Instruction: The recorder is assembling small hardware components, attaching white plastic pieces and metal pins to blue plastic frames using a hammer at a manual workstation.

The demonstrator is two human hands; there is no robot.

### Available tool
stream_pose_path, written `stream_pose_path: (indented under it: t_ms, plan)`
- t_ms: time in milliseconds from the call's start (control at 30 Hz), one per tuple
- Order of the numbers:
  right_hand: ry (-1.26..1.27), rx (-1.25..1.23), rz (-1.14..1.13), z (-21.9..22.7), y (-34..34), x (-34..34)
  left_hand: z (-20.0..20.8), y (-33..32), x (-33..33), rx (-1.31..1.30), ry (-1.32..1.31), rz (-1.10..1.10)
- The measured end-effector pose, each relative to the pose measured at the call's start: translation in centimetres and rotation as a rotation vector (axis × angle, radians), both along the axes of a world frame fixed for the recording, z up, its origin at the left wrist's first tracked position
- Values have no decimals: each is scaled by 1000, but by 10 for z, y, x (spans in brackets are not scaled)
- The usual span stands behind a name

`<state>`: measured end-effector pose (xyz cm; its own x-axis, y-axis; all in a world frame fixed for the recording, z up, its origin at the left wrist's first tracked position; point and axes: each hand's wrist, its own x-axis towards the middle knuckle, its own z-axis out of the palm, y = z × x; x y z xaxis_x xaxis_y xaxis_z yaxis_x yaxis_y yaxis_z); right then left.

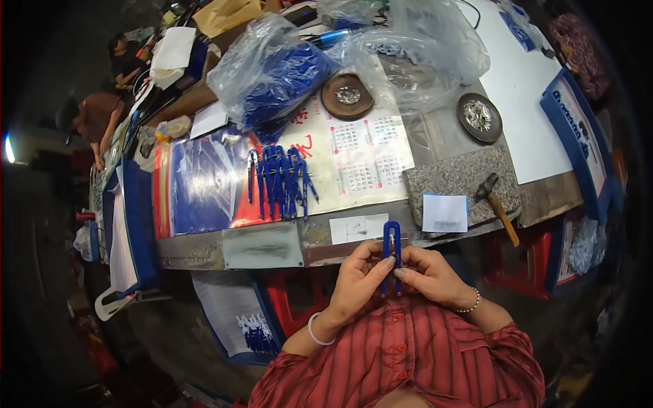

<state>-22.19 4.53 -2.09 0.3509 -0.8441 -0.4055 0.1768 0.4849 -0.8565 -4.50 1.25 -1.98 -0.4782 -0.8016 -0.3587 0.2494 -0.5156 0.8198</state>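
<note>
Close to my body, a slim blue U-shaped piece (pixel 392 234) stands upright between my hands, its rounded end pointing away from me. It has two long arms and a small pale metal part between them; its exact kind is unclear. My left hand (pixel 362 275) pinches its left arm between thumb and fingers. Thumb and fingers of my right hand (pixel 435 273) close on the right arm. Nearest beyond them, on the table edge, are a white paper with a line drawing (pixel 358 228) and a white card (pixel 445 213) on a speckled stone slab (pixel 435 178).
A row of similar blue pieces (pixel 277 180) lies on a calendar sheet (pixel 371 146). A hammer (pixel 500 209) rests on the slab. Two round dishes (pixel 333 102) hold small metal parts. Clear bags (pixel 272 75) fill the back. Blue trays (pixel 139 231) flank the table.
</note>
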Motion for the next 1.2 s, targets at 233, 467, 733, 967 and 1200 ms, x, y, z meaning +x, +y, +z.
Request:
stream_pose_path:
  t_ms: [233,467,733,967,1200]
  plan:
    - [-6,-102,12,-10,-12,1,-8,-14,-15,8,8,-49]
    - [-18,-11,16,-8,-35,1,-11,-30,-20,-7,96,1]
    - [458,-226,224,23,-58,-21,-18,-42,-17,111,199,32]
    - [876,-534,-75,61,-148,-79,-13,-54,-1,163,167,85]
    - [1190,-980,-120,-5,-311,-104,-11,-49,16,122,141,15]
